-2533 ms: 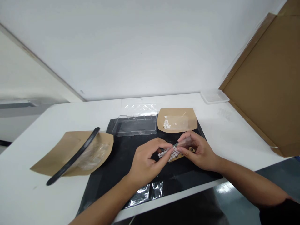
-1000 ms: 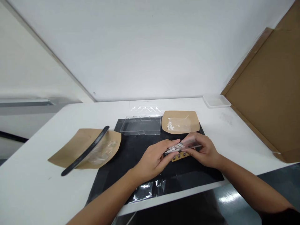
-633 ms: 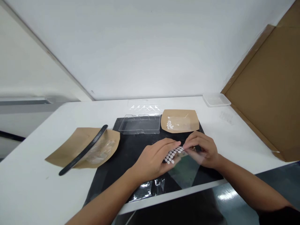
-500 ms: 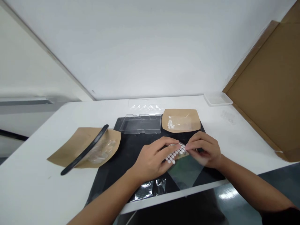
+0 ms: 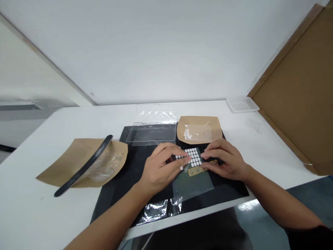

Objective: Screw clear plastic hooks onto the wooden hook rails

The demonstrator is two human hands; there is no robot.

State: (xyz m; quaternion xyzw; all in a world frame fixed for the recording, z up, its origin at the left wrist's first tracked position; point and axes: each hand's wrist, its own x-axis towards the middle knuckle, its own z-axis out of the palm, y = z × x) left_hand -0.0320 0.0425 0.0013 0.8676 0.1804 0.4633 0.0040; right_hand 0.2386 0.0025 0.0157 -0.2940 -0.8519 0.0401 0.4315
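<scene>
My left hand (image 5: 162,166) has its fingers closed on the left part of a sheet of small white rounded stickers (image 5: 194,156), set in rows. The fingertips of my right hand (image 5: 226,159) grip the sheet's right edge. Just below the sheet a tan strip (image 5: 194,172) bears round, shiny pieces. Under these a clear plastic film (image 5: 194,185) extends toward me over the black mat (image 5: 156,152). By my right fingers is a small gold-coloured bit (image 5: 214,162), too small to name.
A tan paper tray (image 5: 215,126) with loose white pieces stands behind my hands. Beside it is a clear plastic tray (image 5: 152,133). To the left, a black curved stick (image 5: 85,165) crosses another tan paper tray (image 5: 62,166). A shallow translucent container (image 5: 241,106) and cardboard (image 5: 299,86) are at right.
The sticker sheet has turned more toward me and moved slightly left with both hands. More of its rows and the tan strip now show. The head view has shifted a little.
</scene>
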